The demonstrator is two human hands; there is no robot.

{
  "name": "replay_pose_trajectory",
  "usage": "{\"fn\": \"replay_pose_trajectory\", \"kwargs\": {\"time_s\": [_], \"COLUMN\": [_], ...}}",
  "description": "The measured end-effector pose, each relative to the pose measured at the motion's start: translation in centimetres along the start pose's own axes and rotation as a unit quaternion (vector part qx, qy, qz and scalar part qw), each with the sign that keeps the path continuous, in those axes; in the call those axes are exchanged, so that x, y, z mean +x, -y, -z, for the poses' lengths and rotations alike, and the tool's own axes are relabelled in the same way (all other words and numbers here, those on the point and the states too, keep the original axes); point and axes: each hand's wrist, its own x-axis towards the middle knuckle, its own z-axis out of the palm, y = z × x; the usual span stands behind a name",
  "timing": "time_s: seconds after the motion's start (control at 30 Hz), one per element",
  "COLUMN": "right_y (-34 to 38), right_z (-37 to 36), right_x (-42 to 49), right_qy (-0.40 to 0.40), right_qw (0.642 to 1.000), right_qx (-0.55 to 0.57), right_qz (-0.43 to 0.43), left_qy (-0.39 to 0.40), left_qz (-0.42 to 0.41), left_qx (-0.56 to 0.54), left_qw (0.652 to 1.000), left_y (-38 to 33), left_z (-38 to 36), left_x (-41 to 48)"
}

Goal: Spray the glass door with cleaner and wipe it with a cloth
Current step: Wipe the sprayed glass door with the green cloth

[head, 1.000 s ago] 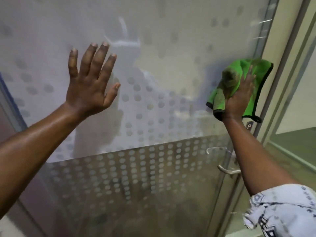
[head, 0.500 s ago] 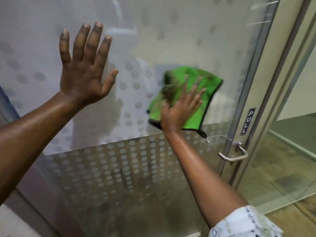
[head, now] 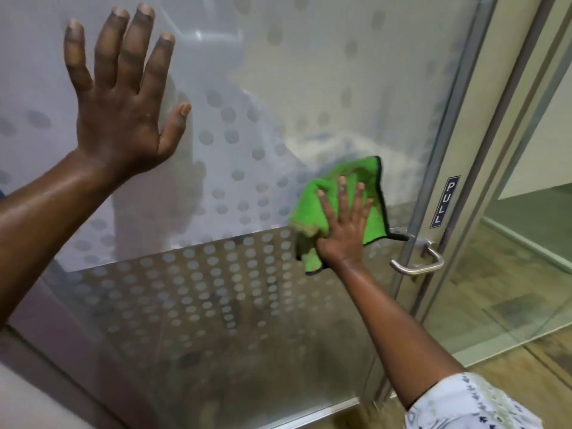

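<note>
The glass door (head: pixel 278 88) fills the view, frosted with grey dots above and clearer below. My left hand (head: pixel 120 97) lies flat on the upper left of the glass, fingers spread, holding nothing. My right hand (head: pixel 343 224) presses a green cloth (head: pixel 309 209) with a black hem against the glass, at the boundary between the frosted and clearer bands, just left of the door handle. No spray bottle is in view.
A metal pull handle (head: pixel 418 264) sticks out at the door's right edge, under a dark "PULL" label (head: pixel 445 201). A fixed glass panel (head: pixel 526 243) and wooden floor (head: pixel 510 376) lie to the right. The metal door frame (head: pixel 448 119) runs vertically.
My right hand swept the green cloth from the door's right edge leftward across the glass, then back down and right toward the handle. My left hand stayed flat on the glass.
</note>
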Motion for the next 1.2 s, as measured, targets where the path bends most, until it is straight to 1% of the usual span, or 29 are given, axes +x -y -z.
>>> {"fn": "replay_pose_trajectory", "kwargs": {"time_s": [0.1,0.17,0.2,0.27,0.33,0.37,0.43,0.47,0.53,0.6,0.63,0.7,0.77,0.8,0.83,0.9,0.97,1.03,1.1,1.13,1.17,1.2], "right_y": [-5.1,-5.5,-4.7,-2.6,-0.2,0.9,3.1,4.2,6.3,8.9,10.5,14.0,17.8,19.9,22.0,26.0,28.2,27.2,23.5,21.2,18.8,16.6], "right_z": [1.2,1.7,1.8,1.7,1.3,1.1,0.7,0.5,0.0,-0.2,-0.2,-0.1,-0.2,-0.1,-0.1,-0.1,-0.3,-0.7,-0.8,-0.8,-0.8,-0.7], "right_x": [-1.4,-2.1,-2.4,-2.6,-2.7,-2.7,-2.5,-2.3,-1.9,-1.3,-1.0,-0.6,-0.2,-0.1,0.1,0.0,-0.8,-1.7,-2.7,-3.3,-3.9,-4.4], "right_qy": [0.018,0.020,0.008,-0.008,0.025,0.030,0.013,-0.003,-0.022,-0.011,-0.002,0.011,0.030,0.046,0.069,0.126,0.143,0.139,0.143,0.142,0.135,0.128], "right_qw": [0.995,0.981,0.968,0.931,0.885,0.862,0.810,0.784,0.743,0.716,0.711,0.722,0.750,0.771,0.797,0.860,0.920,0.957,0.976,0.981,0.984,0.984], "right_qx": [0.000,0.027,0.053,0.097,0.103,0.106,0.147,0.165,0.185,0.206,0.212,0.225,0.236,0.239,0.235,0.205,0.164,0.127,0.101,0.091,0.081,0.071], "right_qz": [-0.097,-0.191,-0.244,-0.353,-0.454,-0.495,-0.568,-0.599,-0.642,-0.667,-0.670,-0.654,-0.617,-0.589,-0.552,-0.450,-0.326,-0.221,-0.127,-0.096,-0.088,-0.105], "left_qy": [-0.003,-0.007,-0.005,-0.002,0.001,0.003,0.007,0.009,0.012,0.016,0.017,0.017,0.017,0.017,0.016,0.011,0.002,0.004,0.019,0.029,0.040,0.051], "left_qz": [0.003,0.003,0.004,0.005,0.007,0.009,0.014,0.016,0.013,0.014,0.015,0.013,0.005,0.002,-0.001,-0.006,-0.021,-0.039,-0.036,-0.031,-0.024,-0.013], "left_qx": [-0.001,0.000,-0.001,-0.001,0.001,0.003,0.007,0.010,0.018,0.023,0.024,0.025,0.020,0.017,0.014,0.004,-0.006,-0.007,-0.009,-0.008,-0.005,-0.004], "left_qw": [1.000,1.000,1.000,1.000,1.000,1.000,1.000,1.000,1.000,1.000,0.999,0.999,1.000,1.000,1.000,1.000,1.000,0.999,0.999,0.999,0.999,0.999], "left_y": [0.0,0.0,0.0,-0.1,-0.3,-0.4,-0.5,-0.6,-0.7,-0.8,-0.9,-0.9,-1.0,-1.1,-1.1,-1.0,-0.8,0.0,1.3,2.3,3.4,4.7], "left_z": [-0.2,-0.3,-0.2,0.1,0.4,0.5,0.8,0.9,1.0,1.2,1.3,1.6,2.0,2.1,2.2,2.5,3.0,3.5,4.1,4.4,4.6,4.8], "left_x": [-0.2,-0.2,-0.2,-0.1,-0.1,-0.1,0.0,0.1,0.1,0.2,0.3,0.2,0.3,0.3,0.4,0.1,-1.4,-4.5,-8.7,-10.9,-13.0,-14.9]}}
